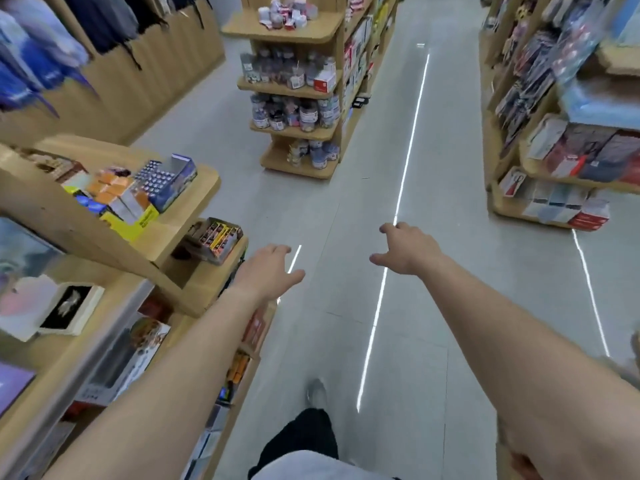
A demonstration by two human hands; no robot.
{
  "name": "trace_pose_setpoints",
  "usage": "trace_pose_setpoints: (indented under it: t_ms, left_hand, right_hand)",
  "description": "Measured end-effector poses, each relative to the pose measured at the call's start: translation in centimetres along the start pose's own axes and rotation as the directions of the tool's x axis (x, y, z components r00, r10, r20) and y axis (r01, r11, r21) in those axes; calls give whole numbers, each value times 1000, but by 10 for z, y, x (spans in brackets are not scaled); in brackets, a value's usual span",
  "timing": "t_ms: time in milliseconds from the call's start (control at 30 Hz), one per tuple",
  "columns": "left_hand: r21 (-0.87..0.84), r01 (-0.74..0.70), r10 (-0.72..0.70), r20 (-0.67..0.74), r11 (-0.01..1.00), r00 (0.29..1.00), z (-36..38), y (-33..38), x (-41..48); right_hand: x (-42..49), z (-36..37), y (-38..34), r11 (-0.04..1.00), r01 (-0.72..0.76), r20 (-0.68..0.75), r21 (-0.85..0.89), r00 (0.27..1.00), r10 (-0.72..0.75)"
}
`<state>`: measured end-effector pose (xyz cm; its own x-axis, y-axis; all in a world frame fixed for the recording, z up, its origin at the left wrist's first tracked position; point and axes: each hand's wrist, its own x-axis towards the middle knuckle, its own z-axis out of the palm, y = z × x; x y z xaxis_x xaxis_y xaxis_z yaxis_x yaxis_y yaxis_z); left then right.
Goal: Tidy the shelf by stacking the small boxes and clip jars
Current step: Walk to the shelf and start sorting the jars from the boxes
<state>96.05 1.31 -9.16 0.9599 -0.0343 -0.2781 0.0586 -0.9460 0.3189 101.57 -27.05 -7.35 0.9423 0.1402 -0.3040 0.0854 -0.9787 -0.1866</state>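
Wooden end shelving point(304, 32) stands at upper centre of the frame, well apart from both hands. Its top tier carries a loose heap of small boxes point(288, 13), white with red markings; labels are too blurred to read. The second tier holds clear clip jars point(277, 69) with a red-and-white box point(325, 81) at its right end. The third tier holds more lidded jars point(294, 112) with mixed contents that cannot be identified, and the lowest tier holds a smaller cluster of jars point(317, 154).

At left of frame, a nearer wooden shelf point(194, 206) bears an open blue display carton point(169, 180) filled with rows of small round-topped items, beside orange and yellow packs point(117, 199). Below it, an open tray point(214, 239) holds small upright packets.

Left hand point(270, 271) and right hand point(407, 249) are extended over the grey floor point(450, 271) at mid-frame, palms down, fingers loosely spread, holding nothing. Motion blur obscures the hanging garments point(41, 53) at upper left. Goods on the right-hand shelving point(571, 150) are cut off by the frame edge.
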Motion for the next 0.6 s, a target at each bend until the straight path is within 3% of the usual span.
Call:
trace_pose_setpoints:
  t_ms: [200, 333, 600]
  left_hand:
    - [-44, 2, -3, -9, 999, 1000, -36, -18, 164]
    - [-75, 23, -23, 7, 997, 1000, -76, -25, 268]
    - [-77, 55, -55, 4, 996, 999, -144, -43, 459]
  right_hand:
    - [162, -38, -12, 999, 10, 17, -42, 1000, -9]
    - [262, -81, -29, 999, -7, 12, 49, 1000, 7]
    - [459, -132, -54, 998, 54, 3, 42, 998, -55]
